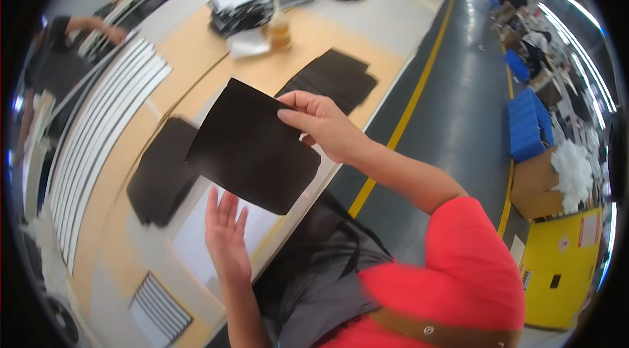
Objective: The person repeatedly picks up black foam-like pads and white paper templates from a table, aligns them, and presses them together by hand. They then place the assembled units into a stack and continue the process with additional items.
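The head view showed me the right hand (318,119) pinching a thin black panel (252,145) at its upper-right edge, thumb on the near face and fingers tucked behind. From that grip the panel stretched left and downward over the worktable (121,240), its slightly longer axis running from upper left to lower right. I saw the left hand (228,237) empty below the panel's lower-left edge, fingers loosely extended towards it, but couldn't tell whether the tips touched.

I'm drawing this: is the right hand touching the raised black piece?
Touching. The head view shows the right hand gripping the black piece by its edge, thumb lying on its face.
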Motion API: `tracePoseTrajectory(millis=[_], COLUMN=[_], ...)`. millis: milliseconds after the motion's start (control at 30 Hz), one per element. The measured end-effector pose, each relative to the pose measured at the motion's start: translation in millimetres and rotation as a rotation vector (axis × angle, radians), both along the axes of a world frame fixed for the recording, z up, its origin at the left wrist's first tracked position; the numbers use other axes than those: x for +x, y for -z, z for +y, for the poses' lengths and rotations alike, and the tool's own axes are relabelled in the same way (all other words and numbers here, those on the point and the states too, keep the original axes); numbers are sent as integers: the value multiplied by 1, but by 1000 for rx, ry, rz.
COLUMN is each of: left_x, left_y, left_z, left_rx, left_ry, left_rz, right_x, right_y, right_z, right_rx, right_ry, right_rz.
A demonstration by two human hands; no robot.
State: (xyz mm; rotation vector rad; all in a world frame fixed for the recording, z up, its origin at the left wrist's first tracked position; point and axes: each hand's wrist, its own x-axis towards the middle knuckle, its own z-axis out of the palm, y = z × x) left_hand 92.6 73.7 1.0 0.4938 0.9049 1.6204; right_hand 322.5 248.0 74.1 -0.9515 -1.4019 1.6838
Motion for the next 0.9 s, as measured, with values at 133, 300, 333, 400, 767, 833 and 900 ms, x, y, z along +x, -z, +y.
tracePoseTrajectory(millis=[133,300,333,400,767,833,900], left_x=[-4,-25,-30,-36,-44,-45,-37], left_y=[-5,12,13,17,11,13,13], left_z=[-18,-41,-44,-41,-18,-17,-12], left_rx=[-137,-278,-300,-326,-410,-241,-85], left_ry=[-54,-192,-195,-196,-319,-325,-251], left_rz=[67,230,240,233,1424,1563,1708], right_x=[-38,-50,-52,-56,-50,-51,-52], right_y=[51,66,73,89,98,98,98], right_z=[-57,-85,-84,-79,-43,-43,-44], right_rx=[-244,-41,168,593,893,883,886], right_ry=[-120,-314,-325,-324,-202,-194,-179], right_rz=[49,-411,-480,-608,-771,-788,-781])
